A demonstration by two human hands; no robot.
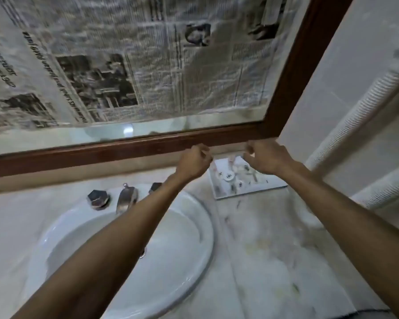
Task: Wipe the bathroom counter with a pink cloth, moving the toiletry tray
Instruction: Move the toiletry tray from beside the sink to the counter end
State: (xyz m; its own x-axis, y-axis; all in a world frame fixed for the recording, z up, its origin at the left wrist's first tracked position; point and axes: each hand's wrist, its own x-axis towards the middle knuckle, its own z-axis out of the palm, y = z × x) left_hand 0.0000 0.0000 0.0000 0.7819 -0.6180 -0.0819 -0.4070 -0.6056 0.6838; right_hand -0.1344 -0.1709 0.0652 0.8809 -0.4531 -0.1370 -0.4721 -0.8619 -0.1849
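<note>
While both bare arms reach forward over it, the pale marble desk [274,261] spreads beneath and behind the hands, streaked and smudged on the stretch below the right forearm. Above the hands hangs a dark-wood-framed mirror [293,65], its glass covered with sheets of newspaper [148,65]. Under the left forearm sits the round white ceramic basin [124,249], with a chrome tap [126,200] and a dark faceted knob [98,199] just left of that arm. Between and just below the two hands lies the flat white rectangular toiletry tray [244,180], scattered with small items too blurred to name. The left hand [194,163] is curled with fingers bent at the tray's far left corner; the right hand [266,157] is likewise curled over the far right edge. Whether either actually grips the tray cannot be told.
</note>
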